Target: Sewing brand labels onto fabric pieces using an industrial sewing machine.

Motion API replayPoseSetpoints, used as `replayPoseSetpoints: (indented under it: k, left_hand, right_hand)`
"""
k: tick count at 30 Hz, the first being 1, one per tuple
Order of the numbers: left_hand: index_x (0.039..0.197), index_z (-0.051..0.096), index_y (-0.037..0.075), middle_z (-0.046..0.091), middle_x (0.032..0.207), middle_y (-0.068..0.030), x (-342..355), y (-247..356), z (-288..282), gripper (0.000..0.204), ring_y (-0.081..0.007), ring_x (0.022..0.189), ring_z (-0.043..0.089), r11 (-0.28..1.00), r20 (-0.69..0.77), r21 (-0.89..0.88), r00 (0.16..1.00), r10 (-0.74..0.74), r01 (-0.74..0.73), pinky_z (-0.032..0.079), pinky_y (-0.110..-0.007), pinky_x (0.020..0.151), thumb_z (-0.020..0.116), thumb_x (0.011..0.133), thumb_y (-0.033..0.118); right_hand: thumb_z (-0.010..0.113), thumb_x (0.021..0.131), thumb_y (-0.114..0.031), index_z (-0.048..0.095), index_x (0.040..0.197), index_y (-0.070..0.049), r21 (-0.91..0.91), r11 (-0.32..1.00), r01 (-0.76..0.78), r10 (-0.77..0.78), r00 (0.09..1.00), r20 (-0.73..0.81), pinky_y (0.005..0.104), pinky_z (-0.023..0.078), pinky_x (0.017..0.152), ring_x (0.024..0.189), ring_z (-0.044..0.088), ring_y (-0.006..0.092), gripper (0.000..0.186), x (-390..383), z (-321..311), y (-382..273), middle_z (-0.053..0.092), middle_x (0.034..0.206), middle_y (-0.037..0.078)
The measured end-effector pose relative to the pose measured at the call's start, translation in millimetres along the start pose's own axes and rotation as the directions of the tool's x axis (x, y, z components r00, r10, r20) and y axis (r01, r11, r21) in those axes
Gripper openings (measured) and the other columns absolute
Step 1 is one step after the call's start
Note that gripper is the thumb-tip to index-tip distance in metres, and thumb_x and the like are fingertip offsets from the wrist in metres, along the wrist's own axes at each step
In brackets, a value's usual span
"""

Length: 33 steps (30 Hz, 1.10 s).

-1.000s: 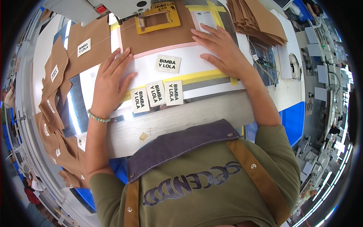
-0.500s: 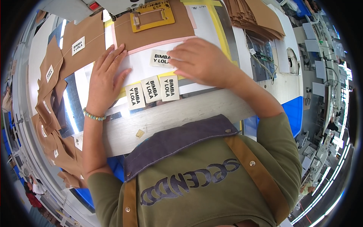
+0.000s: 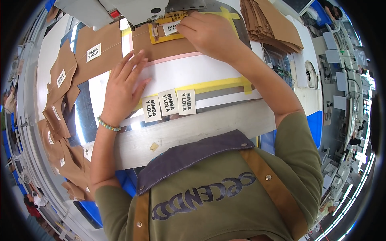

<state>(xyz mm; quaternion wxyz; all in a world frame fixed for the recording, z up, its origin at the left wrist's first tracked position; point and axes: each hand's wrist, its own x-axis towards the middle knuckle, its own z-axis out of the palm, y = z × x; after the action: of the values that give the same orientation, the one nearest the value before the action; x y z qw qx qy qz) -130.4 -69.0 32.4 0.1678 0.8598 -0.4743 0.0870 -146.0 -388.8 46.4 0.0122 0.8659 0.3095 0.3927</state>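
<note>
My right hand (image 3: 205,36) has its fingers together on a white printed label (image 3: 170,28), inside the opening of a yellow template frame (image 3: 161,40) beneath the sewing machine head (image 3: 132,10). My left hand (image 3: 124,82) lies with fingers apart, fingertips at the lower edge of the brown piece (image 3: 152,52), which has pink tape along it, palm over a white sheet (image 3: 193,72) edged with yellow tape. Three more white labels (image 3: 169,103) lie side by side to the right of my left hand, near the steel table edge (image 3: 201,120).
Brown pieces (image 3: 64,104) bearing white labels trail down the left side, joined by thread. A stack of brown pieces (image 3: 273,28) sits at the back right, with cables below it. A blue bin (image 3: 313,128) is at the right. Other people (image 3: 36,199) appear at the edges.
My right hand has moved up and left, carrying the lone label from the white sheet into the yellow frame. My left hand stays on the left of the work.
</note>
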Motion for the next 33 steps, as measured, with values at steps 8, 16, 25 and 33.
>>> replayPoseSetpoints:
  k: [8,16,25,33]
  left_hand:
    - [0.159,0.051,0.002,0.049,0.168,-0.0111,41,12,10,0.073,-0.0366,0.157,0.041,0.995,0.066,0.039,0.994,0.085,-0.088,0.040,-0.049,0.124,0.077,0.097,0.029]
    - [0.159,0.051,0.000,0.049,0.168,-0.0151,62,-7,34,0.071,-0.0399,0.157,0.040,0.993,0.039,0.080,0.995,0.087,-0.090,0.037,-0.050,0.126,0.070,0.103,0.040]
    - [0.164,0.047,0.009,0.047,0.171,-0.0072,68,-17,36,0.067,-0.0389,0.160,0.036,0.994,0.058,0.068,0.995,0.080,-0.084,0.032,-0.052,0.130,0.065,0.107,0.040]
    - [0.160,0.052,0.008,0.051,0.167,-0.0093,63,-21,31,0.063,-0.0379,0.156,0.043,0.999,0.053,0.024,0.998,0.043,-0.045,0.035,-0.051,0.128,0.067,0.106,0.035]
  right_hand:
    - [0.073,0.083,-0.012,0.077,0.105,-0.007,0.011,1.000,-0.007,0.004,0.966,0.259,0.0359,0.059,0.091,0.105,0.071,0.0205,0.023,-7,44,-2,0.075,0.104,0.001]
    - [0.071,0.099,-0.022,0.077,0.118,-0.005,0.103,0.982,-0.161,0.119,0.936,0.333,0.0370,0.057,0.101,0.121,0.067,0.0217,0.026,-20,14,5,0.075,0.126,0.004]
    - [0.063,0.107,-0.035,0.079,0.112,-0.007,0.101,0.985,-0.141,0.106,0.950,0.294,0.0390,0.055,0.106,0.128,0.063,0.0234,0.033,-25,21,7,0.074,0.134,0.004]
    - [0.069,0.103,-0.028,0.077,0.120,-0.003,0.148,0.946,-0.287,0.161,0.815,0.557,0.0402,0.053,0.109,0.132,0.062,0.0288,0.032,-2,20,5,0.072,0.137,0.010]
